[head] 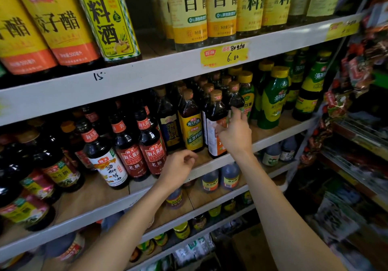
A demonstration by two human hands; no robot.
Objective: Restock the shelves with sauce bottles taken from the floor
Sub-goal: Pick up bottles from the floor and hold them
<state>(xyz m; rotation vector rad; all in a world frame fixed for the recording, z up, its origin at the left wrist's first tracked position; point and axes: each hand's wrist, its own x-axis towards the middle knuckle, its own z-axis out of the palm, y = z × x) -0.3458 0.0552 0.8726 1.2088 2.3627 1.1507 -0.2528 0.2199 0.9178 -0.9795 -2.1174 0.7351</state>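
Grasping the dark bottle (pixel 216 111), right grip (pixel 236 133) masking its label (pixel 211 139); left grip (pixel 178 165) loose, empty.

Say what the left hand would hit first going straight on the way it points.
Probably the yellow-label bottle: the left hand, empty, points into the gap in front of it. Depth is unclear, so it might touch the shelf board first. The right hand holds the white-label bottle beside it.

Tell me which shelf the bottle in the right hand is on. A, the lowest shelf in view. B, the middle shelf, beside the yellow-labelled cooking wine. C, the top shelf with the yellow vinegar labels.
B: the right hand holds the dark bottle at the middle shelf, beside the yellow-labelled bottle.
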